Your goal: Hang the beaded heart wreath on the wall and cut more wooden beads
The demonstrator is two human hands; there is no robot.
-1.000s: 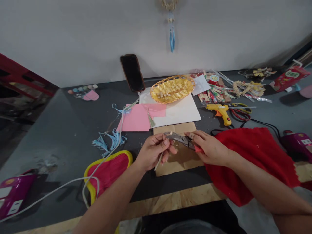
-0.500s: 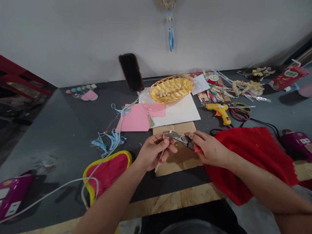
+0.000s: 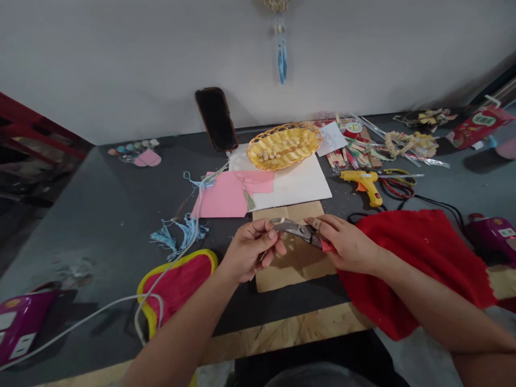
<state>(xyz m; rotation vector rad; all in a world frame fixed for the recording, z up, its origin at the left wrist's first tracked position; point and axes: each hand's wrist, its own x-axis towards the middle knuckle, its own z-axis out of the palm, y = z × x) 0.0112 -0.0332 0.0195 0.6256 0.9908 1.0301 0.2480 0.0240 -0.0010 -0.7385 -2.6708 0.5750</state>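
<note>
Pruning shears (image 3: 296, 228) with grey metal jaws and a red handle are in my right hand (image 3: 342, 239), its fingers wrapped round the grip. Their tips point left, up against the fingers of my left hand (image 3: 255, 244). My left hand pinches a thin pale stick (image 3: 251, 279), mostly hidden behind the palm; only a short end shows below. A small pale tip (image 3: 282, 220) sits at the jaws. Beneath both hands lies a creased sheet of brown cardboard (image 3: 298, 271).
Behind are pink paper (image 3: 221, 196), a white board (image 3: 298, 188) and a yellow woven basket (image 3: 284, 148) with small pale pieces. To the right lie a yellow glue gun (image 3: 365, 185) and red cloth (image 3: 419, 258). A white cable (image 3: 169, 266) crosses the left, over a pink-and-yellow pad (image 3: 181, 285).
The stick, which hung visibly below my left fingers, is now mostly hidden by the hand. My left fingers have curled in slightly. The shears stay almost where they were.
</note>
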